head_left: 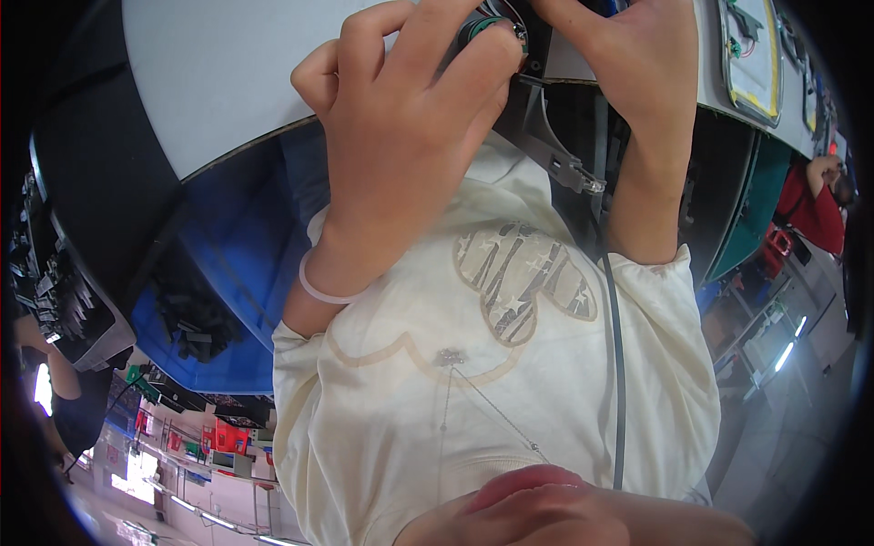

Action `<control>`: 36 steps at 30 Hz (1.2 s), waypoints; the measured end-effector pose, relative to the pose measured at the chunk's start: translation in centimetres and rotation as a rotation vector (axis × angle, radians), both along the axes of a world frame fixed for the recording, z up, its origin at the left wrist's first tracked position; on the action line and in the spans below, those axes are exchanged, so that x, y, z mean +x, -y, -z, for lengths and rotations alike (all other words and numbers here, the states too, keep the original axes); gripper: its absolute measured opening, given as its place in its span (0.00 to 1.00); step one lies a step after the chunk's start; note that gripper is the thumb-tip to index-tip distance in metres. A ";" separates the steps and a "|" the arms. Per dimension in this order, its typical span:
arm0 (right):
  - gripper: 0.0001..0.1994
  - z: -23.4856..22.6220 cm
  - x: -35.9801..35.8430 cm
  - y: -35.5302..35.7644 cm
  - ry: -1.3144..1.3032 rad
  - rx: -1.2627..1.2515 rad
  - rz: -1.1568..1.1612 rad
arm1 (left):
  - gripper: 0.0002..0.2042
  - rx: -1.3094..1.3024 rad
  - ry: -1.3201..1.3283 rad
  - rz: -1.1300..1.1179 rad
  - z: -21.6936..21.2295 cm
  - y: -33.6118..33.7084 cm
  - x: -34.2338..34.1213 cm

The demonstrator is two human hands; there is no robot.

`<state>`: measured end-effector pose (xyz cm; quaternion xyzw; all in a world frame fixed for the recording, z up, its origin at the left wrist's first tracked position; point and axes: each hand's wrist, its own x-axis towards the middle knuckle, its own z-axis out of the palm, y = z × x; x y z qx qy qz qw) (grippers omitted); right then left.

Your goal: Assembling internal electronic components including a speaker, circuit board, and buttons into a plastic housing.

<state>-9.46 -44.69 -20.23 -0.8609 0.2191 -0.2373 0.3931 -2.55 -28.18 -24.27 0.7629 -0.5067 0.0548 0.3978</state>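
My left hand (401,118) is at the front edge of the white worktable, fingers bent and thumb pressed on a dark device with a round green-edged part and thin wires (496,29). The upper edge of the picture cuts off much of that device. Just right of it, my right hand (633,59) is curled with the thumb toward the device. A bit of something dark blue shows between its fingers; the fingertips are out of view. Below the device, a curved grey plastic strip (543,127) with a clip-like end (577,173) hangs past the table edge.
White worktable (218,73) spans the top. A blue bin (237,273) with dark parts stands at the left, a green bin (742,214) at the right. A yellow-edged tray (757,64) lies far right. A grey cable (619,364) runs down my shirt. Other people sit at both sides.
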 end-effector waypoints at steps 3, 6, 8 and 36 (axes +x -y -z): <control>0.12 -1.9 -0.2 0.0 0.002 -0.138 -0.051 | 0.12 -0.003 -0.004 0.017 -0.2 0.3 -0.1; 0.14 -3.3 -0.5 0.6 -0.092 0.116 -0.087 | 0.12 0.002 -0.001 0.006 -0.2 0.1 0.0; 0.14 -2.2 -1.1 0.9 -0.087 -0.100 -0.103 | 0.12 0.002 -0.004 0.009 -0.2 0.2 0.0; 0.09 -1.5 -1.0 2.6 -0.063 -0.015 -0.172 | 0.12 0.029 -0.028 0.022 -0.7 0.4 0.3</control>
